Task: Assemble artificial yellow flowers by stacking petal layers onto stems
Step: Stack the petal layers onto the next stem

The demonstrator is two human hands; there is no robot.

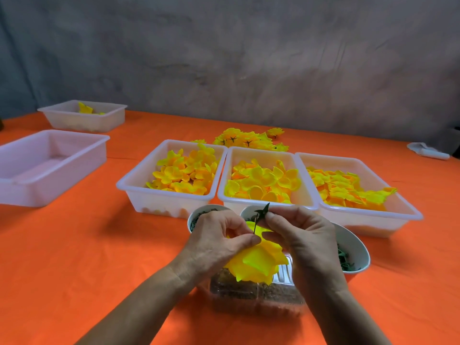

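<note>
low in the centre of the frame, the left hand [219, 241] pinches the yellow flower [258, 260] upside down, so its back faces up. the right hand [298, 239] pinches the green stem [260, 217], seemingly threading it. just above, three trays of petals [261, 181] stay reachable; finished flowers [249, 140] lie beyond.

No readable text, labels, brands or numbers can be made out anywhere, tbh. Nothing is printed on the white tubs [171, 195], the bowls [353, 247] or the orange tablecloth [74, 245], and the clear container [249, 295] at the near edge is unmarked too.
</note>
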